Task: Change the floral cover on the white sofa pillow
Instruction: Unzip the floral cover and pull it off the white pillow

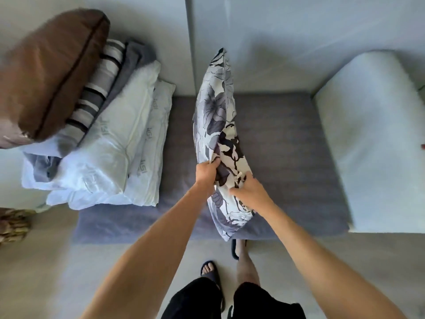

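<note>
Fingers of both hands are pinched into the printed cloth at the pillow's near edge: the left hand bunches a fold of the floral cover in a closed grip, and the right hand clamps the fabric just beside it, seemingly where the opening is, though I cannot make out a zip.

Widest of all is the sofa, its grey seat pad between a pale armrest on the right and a heap of bedding on the left. That heap holds a brown cushion on top, a striped cushion under it, and plain white pillows below. Whether a fresh cover lies among them I cannot tell.

The floral pillow stands on edge near the middle of the seat pad, its near corner overhanging the front above the person's feet.

By my reckoning the job has barely begun. The cover is on and fully filled, with no white insert showing. Opening the edge, drawing the insert out and dressing it in a replacement all remain.
</note>
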